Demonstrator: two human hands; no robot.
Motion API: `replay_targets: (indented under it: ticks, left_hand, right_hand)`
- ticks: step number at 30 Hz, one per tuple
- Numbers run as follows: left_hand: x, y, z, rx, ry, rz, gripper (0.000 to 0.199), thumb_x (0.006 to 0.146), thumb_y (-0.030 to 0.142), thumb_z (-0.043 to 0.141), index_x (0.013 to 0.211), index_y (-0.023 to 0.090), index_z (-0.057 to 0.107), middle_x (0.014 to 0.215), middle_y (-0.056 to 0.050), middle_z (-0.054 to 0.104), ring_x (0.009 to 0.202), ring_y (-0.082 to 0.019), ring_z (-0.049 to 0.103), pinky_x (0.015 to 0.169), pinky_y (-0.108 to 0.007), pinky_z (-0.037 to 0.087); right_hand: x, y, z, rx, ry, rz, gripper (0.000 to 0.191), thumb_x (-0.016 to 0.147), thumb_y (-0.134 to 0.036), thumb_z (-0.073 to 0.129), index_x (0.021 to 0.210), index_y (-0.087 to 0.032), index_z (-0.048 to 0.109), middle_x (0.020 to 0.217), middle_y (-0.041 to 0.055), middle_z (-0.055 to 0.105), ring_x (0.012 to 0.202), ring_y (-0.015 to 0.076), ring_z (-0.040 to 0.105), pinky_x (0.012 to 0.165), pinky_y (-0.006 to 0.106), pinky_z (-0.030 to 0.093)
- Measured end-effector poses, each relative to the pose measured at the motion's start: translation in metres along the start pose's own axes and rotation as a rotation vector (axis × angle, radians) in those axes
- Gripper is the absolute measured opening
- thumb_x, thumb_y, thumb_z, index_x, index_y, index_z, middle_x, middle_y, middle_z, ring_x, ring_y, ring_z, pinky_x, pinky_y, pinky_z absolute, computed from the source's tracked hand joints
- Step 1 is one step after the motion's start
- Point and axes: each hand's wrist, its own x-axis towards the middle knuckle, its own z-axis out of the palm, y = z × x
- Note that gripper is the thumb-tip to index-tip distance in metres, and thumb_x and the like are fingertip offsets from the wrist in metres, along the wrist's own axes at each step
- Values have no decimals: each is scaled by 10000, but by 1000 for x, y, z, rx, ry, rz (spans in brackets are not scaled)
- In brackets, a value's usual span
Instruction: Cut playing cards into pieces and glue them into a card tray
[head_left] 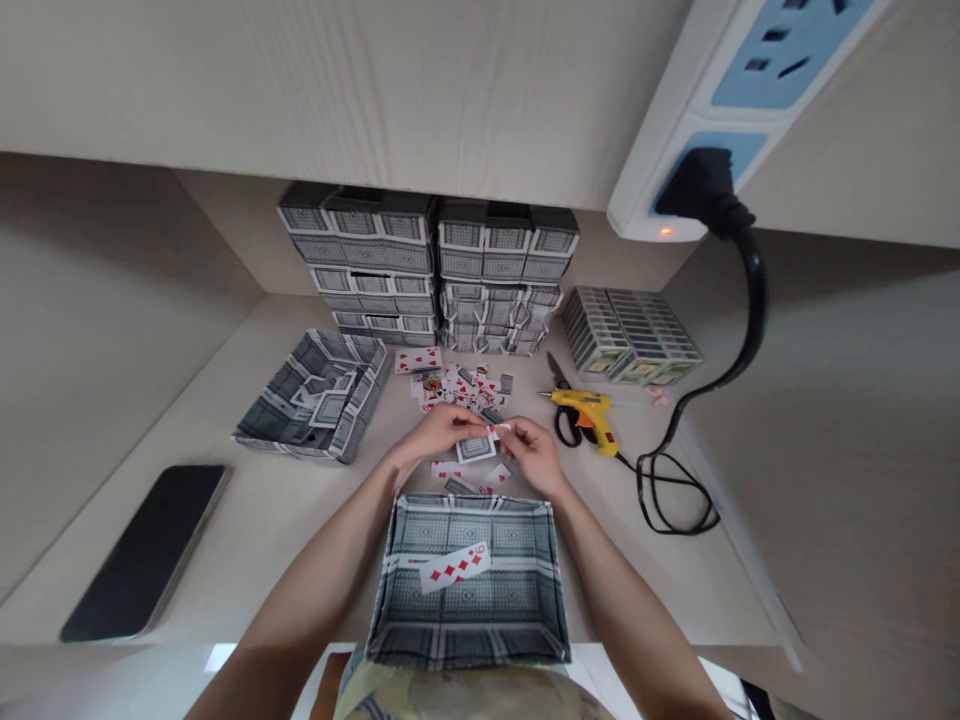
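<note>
My left hand (448, 430) and my right hand (529, 448) meet over the table, fingers pinched on a small playing card (494, 431) with red marks between them. Under the fingertips a grey-backed card (475, 449) shows; whether it is held or lies flat I cannot tell. Beyond my hands spreads a pile of loose cards (461, 384). More card pieces (495, 476) lie just in front of my wrists. Closest to my body stands an open box made of playing cards (472, 530), with a strip of a diamond card (455, 568) inside.
Stacked card boxes (375, 250) fill the back. At left are a card tray (300, 435) with loose cards and a black phone (146, 550). Right lie a yellow glue gun (589, 405), scissors (568, 428), card packs (630, 335) and a cable (754, 320) from a power strip (720, 120).
</note>
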Motion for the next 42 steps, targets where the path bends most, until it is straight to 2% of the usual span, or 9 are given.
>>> replay_targets:
  ticks: [5,9,15,25,33,38,42]
  left_hand:
    - [2,1,1,66,-47,-3,236,634,355,657,692,128,679,644,-4,637,588,-98,515,567,-190,379]
    - [1,4,2,160,-81,23,288,665,405,621,643,120,659,534,29,533,519,-72,414,493,-175,302]
    - [-2,9,4,156,-113,65,329,694,421,586,577,113,604,496,46,439,504,-62,349,486,-176,270]
    - [-5,8,10,172,-21,91,336,698,421,575,540,126,540,483,50,405,499,-68,347,474,-180,275]
    - [-8,4,11,200,19,86,260,714,354,559,605,119,580,532,34,484,543,-85,418,521,-189,321]
    - [-8,1,10,206,50,101,273,723,364,549,600,121,568,536,31,480,546,-87,412,527,-191,321]
    - [-7,-1,8,224,98,110,273,746,357,518,605,125,553,546,30,477,549,-89,412,534,-196,320]
  right_hand:
    - [-1,1,0,5,2,-11,251,738,-415,563,693,-168,568,506,-35,497,458,97,438,468,224,358]
    - [-1,1,0,-7,0,-16,249,742,-412,558,693,-168,566,506,-34,500,458,98,441,464,223,356]
    - [-1,3,1,-7,2,-30,254,739,-421,553,694,-172,561,507,-35,497,459,98,436,466,225,355]
    - [0,1,3,-25,2,-15,283,728,-458,552,664,-183,548,498,-34,487,455,102,422,459,229,347]
    - [0,2,6,-10,-5,-30,238,747,-403,547,674,-177,552,510,-33,493,457,94,413,462,222,337]
    - [2,2,7,-13,-9,-32,270,740,-443,548,675,-182,554,513,-34,492,461,98,420,461,224,338]
    - [3,-3,6,-4,-16,-54,286,749,-465,538,759,-183,584,556,-16,512,505,113,451,504,239,374]
